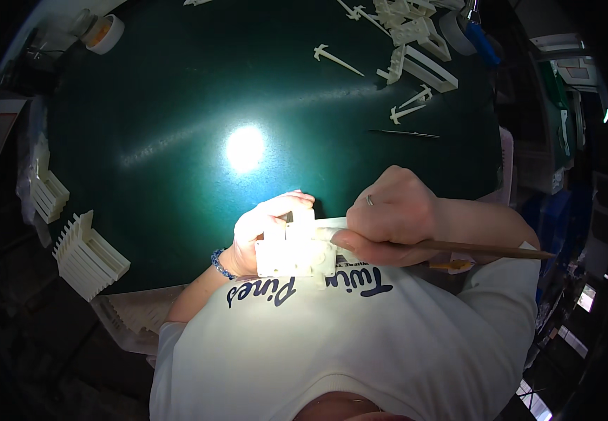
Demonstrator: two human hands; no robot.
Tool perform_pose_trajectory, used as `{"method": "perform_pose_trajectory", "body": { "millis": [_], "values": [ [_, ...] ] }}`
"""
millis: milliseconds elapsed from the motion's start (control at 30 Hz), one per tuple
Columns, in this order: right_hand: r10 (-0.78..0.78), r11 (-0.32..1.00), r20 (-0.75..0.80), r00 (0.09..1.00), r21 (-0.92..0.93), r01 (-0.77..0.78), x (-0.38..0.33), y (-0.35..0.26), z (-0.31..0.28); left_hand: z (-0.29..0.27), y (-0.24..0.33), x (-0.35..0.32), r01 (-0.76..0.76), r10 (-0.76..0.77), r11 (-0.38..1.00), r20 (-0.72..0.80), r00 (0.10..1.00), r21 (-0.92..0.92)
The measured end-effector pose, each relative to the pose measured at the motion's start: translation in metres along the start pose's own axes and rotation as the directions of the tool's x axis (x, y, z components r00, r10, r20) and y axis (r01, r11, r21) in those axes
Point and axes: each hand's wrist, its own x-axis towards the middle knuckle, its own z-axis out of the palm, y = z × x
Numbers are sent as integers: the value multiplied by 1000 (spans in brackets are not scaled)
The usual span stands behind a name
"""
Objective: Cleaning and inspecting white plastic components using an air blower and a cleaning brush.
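Note:
Close to my chest, my left hand (270, 219) grips a white plastic part (290, 258) with a flat plate and an upright piece. Bright light washes out much of its detail. On the part's right side, my right hand (392, 217) is closed around a tool with a thin brown wooden handle (490, 248). The handle sticks out to the right past my forearm. The tool's working end is lost in the glare beside the part, so I cannot make out its kind.
White plastic parts (427, 67) lie heaped at the far right, near several spiked pieces (339, 59). A thin metal tool (406, 133) rests on the green tabletop (177, 210). Stacked white parts (93, 259) stand along the left edge. A small jar (104, 34) is at the far left.

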Motion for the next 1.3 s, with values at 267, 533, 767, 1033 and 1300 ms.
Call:
{"method": "perform_pose_trajectory", "body": {
  "millis": [267, 533, 767, 1033, 1300],
  "values": [
    [94, 989, 78, 993, 104, -102, -4, 6, -6, -5, 1, -3, 6, -6, 1000, 13, 1000, 7],
    [18, 999, 115, 993, -40, -14, -2, -2, -11, -2, 1, -4, 59, -61, 998, -58, 996, -31],
    [5, 1000, 66, 998, 20, -6, 2, -1, 3, -8, -6, -7, -41, 42, 994, -8, 999, 98],
    [33, 999, 113, 993, 4, -33, -4, 0, 4, 0, -2, -7, -124, 121, 977, 29, 992, 172],
    [243, 952, -630, 738, 301, -57, -53, 26, -27, -7, -8, -11, -226, 209, 943, 92, 973, 243]
  ]
}}
